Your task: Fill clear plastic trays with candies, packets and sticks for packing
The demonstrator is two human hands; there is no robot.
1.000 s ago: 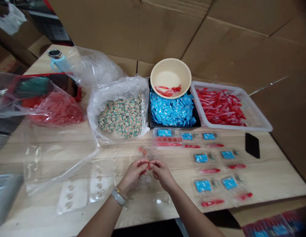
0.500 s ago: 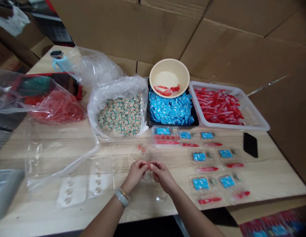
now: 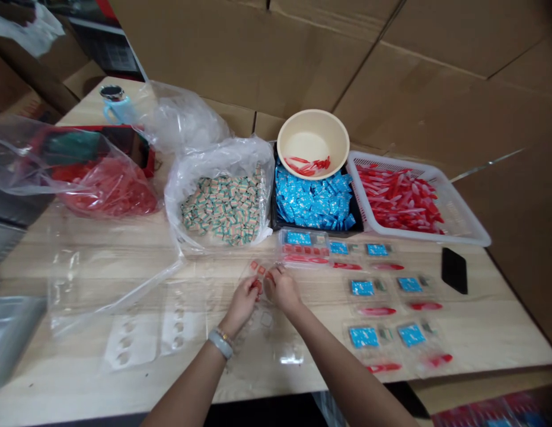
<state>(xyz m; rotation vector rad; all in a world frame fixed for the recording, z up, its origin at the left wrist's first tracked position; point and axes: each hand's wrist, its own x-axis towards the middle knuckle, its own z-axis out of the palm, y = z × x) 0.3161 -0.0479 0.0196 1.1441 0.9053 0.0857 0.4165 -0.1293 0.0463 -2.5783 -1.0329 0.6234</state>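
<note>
Though my two hands nearly touch, only my left hand (image 3: 242, 306) seems to have hold of anything: its fingertips close on a small red piece (image 3: 257, 286), too tiny for me to read its long axis. It sits nearer this hand than my right hand (image 3: 282, 290), whose curled fingers may or may not be gripping; I cannot tell. Just ahead lies a clear plastic blister tray (image 3: 263, 271) holding small red pieces (image 3: 254, 265), and farther off a black plastic tray (image 3: 318, 230) heaped with blue sachets (image 3: 313, 198).
</note>
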